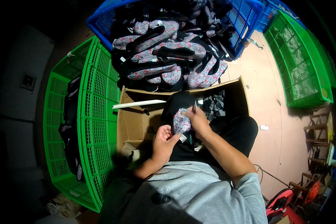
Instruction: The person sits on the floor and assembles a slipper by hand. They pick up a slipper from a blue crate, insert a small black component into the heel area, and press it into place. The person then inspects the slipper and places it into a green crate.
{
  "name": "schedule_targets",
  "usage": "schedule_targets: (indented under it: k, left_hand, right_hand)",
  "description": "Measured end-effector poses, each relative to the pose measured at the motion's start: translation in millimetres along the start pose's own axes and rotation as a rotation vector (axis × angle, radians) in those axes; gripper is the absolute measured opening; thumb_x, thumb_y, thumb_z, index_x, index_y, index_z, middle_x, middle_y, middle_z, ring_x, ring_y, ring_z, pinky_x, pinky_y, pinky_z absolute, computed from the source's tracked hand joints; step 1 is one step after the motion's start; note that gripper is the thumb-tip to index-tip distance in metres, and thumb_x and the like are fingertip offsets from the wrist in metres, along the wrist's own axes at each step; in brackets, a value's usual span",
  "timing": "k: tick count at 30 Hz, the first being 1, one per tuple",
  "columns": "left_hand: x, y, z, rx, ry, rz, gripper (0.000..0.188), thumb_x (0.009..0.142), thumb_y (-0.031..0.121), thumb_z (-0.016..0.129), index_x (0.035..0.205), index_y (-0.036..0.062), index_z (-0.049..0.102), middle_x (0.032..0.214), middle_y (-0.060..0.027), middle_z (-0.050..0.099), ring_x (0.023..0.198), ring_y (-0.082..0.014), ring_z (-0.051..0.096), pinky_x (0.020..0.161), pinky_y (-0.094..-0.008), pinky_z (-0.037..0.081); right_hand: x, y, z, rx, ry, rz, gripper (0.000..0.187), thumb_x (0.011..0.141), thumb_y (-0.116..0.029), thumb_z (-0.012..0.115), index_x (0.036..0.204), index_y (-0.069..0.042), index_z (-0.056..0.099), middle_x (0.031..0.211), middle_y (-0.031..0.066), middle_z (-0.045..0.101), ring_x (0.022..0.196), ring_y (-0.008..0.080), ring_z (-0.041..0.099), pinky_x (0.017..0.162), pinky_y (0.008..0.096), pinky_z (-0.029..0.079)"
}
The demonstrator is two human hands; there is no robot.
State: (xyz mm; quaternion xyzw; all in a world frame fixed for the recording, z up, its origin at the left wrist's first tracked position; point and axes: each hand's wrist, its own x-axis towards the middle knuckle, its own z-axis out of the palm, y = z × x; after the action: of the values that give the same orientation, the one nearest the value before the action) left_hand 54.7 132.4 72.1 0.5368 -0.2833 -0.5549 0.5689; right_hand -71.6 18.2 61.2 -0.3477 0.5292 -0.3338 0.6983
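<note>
A floral fabric slipper (pixel 181 123), grey with red specks and black parts, is held over my lap between both hands. My left hand (pixel 165 141) pinches its near left edge with thumb and fingers, beside a small white label (pixel 183 138). From the right, my right hand (pixel 200 121) presses its thumb on the slipper's upper surface. A slender dark metal tool (pixel 194 107) sticks up from the right fingers; its kind is partly hidden by the hand.
An open cardboard box (pixel 132 125) surrounds my knees, with dark scraps (pixel 214 104) inside and a white strip (pixel 138 104) across its left side. Beyond it, many slippers (pixel 164 52) heap from a blue crate (pixel 100 23). Green crates (pixel 102 82) stand left and right.
</note>
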Motion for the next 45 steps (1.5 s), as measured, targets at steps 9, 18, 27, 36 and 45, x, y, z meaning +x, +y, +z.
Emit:
schedule_targets:
  k: [9,18,27,36,45]
  left_hand:
    - [-0.2,-3.0,-7.2,0.013,0.105,-0.020,0.028,0.082,-0.007,0.068,0.105,0.0003,0.054,0.086,0.0011,0.055,0.074,-0.0050,0.051,0.068,-0.0190,0.046]
    - [7.6,22.7,-16.1,0.685,0.174,0.447,0.023,0.072,-0.014,0.063,0.085,0.0023,0.054,0.078,-0.0006,0.048,0.064,-0.0072,0.047,0.057,-0.0223,0.041]
    - [38.7,43.3,-12.5,1.156,0.200,0.826,0.022,0.064,-0.010,0.062,0.073,0.0024,0.046,0.074,-0.0124,0.047,0.069,-0.0328,0.050,0.061,-0.0408,0.039]
    - [29.4,59.5,-1.4,1.199,0.050,0.739,0.031,0.065,-0.006,0.059,0.094,0.0027,0.058,0.100,-0.0167,0.059,0.097,-0.0382,0.056,0.085,-0.0438,0.045]
    - [15.7,65.5,15.6,1.252,-0.035,0.595,0.039,0.074,0.016,0.076,0.111,0.0088,0.067,0.122,-0.0197,0.055,0.110,-0.0386,0.055,0.093,-0.0445,0.045]
  right_hand:
    - [-21.9,11.5,14.1,-0.177,0.130,-0.352,0.016,0.086,-0.010,0.067,0.092,-0.002,0.055,0.079,0.0023,0.056,0.072,0.0111,0.050,0.067,0.0272,0.043]
    - [-45.5,34.4,16.9,0.014,0.112,-0.351,0.022,0.093,-0.020,0.062,0.095,0.001,0.053,0.081,0.0061,0.060,0.075,0.0123,0.056,0.068,0.0292,0.047]
    - [-37.4,39.9,11.3,0.050,-0.039,-0.265,0.021,0.091,-0.013,0.066,0.091,-0.002,0.049,0.078,0.0012,0.056,0.069,0.0065,0.051,0.062,0.0239,0.046]
    - [-43.6,35.4,16.7,0.157,-0.016,-0.214,0.017,0.091,-0.007,0.066,0.093,-0.004,0.049,0.079,0.0011,0.055,0.065,0.0073,0.053,0.058,0.0224,0.045]
    - [-46.3,9.8,-0.9,0.124,-0.211,-0.088,0.014,0.096,-0.010,0.057,0.103,0.001,0.052,0.085,0.0071,0.062,0.071,0.0143,0.063,0.063,0.0248,0.050]
